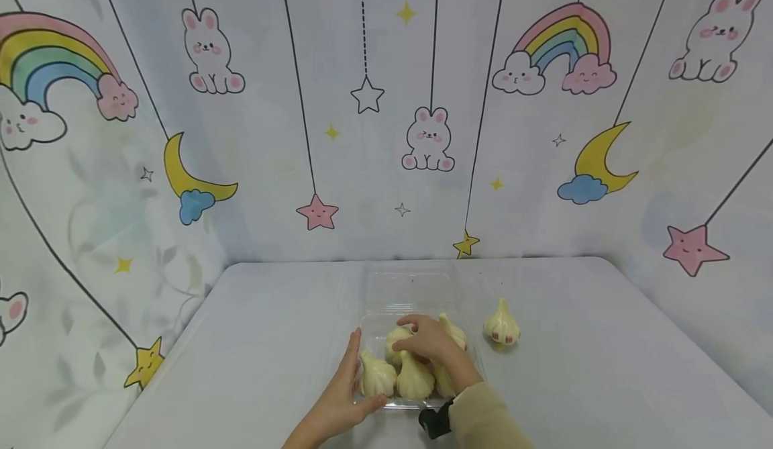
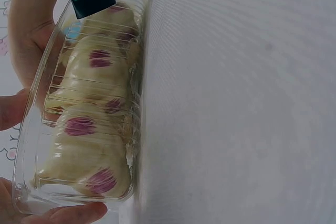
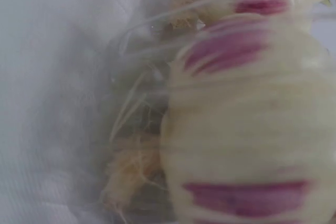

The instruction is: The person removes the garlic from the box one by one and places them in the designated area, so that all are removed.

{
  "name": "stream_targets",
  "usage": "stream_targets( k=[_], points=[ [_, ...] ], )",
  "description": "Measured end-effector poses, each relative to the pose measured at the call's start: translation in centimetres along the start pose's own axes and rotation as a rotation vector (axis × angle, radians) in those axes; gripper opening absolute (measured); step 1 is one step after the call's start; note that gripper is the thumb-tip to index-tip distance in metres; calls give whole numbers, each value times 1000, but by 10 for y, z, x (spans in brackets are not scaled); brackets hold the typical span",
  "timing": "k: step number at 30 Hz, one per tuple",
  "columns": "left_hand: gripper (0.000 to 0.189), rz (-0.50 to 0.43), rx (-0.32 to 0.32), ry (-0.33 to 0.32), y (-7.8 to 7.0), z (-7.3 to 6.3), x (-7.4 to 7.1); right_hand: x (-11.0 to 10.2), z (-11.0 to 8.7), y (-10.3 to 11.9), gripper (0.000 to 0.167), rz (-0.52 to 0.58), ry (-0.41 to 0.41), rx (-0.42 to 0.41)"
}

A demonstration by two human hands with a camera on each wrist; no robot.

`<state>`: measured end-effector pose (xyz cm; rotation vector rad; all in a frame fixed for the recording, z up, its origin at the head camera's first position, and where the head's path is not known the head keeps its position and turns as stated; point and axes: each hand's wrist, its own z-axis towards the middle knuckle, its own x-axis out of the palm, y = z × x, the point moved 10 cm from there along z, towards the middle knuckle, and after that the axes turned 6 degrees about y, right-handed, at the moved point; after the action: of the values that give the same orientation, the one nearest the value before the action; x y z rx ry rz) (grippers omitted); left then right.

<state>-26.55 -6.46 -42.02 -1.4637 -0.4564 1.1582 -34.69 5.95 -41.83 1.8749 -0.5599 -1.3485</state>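
A clear plastic clamshell box holds several garlic bulbs with pale skin and purple patches. My left hand rests against its left side, fingers straight along the wall and thumb at the front edge. In the left wrist view, fingertips touch the box's end below the garlic. Reaching over the front bulbs, my right hand curls its fingers round a garlic bulb in the back row. Through the box wall, the right wrist view shows a garlic bulb with its roots close up.
One more garlic bulb stands on the white table, right of the box. The box's open lid lies behind it. A black wrist camera hangs by the front edge. A patterned cloth closes off the back.
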Motion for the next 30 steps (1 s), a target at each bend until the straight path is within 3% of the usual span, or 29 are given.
stream_targets(
  k=[7, 13, 20, 30],
  points=[
    [104, -6, 3, -3, 0, 0, 0, -1, 0, -3, 41, 47, -8, 9],
    [104, -7, 7, 3, -1, 1, 2, -5, -3, -3, 45, 98, -41, -46],
    [105, -14, 4, 9, 0, 1, 1, -15, -11, 4, 48, 61, -131, -144],
    [104, -4, -1, -2, 2, 1, 1, -41, -35, 6, 43, 116, -318, -246]
  ],
)
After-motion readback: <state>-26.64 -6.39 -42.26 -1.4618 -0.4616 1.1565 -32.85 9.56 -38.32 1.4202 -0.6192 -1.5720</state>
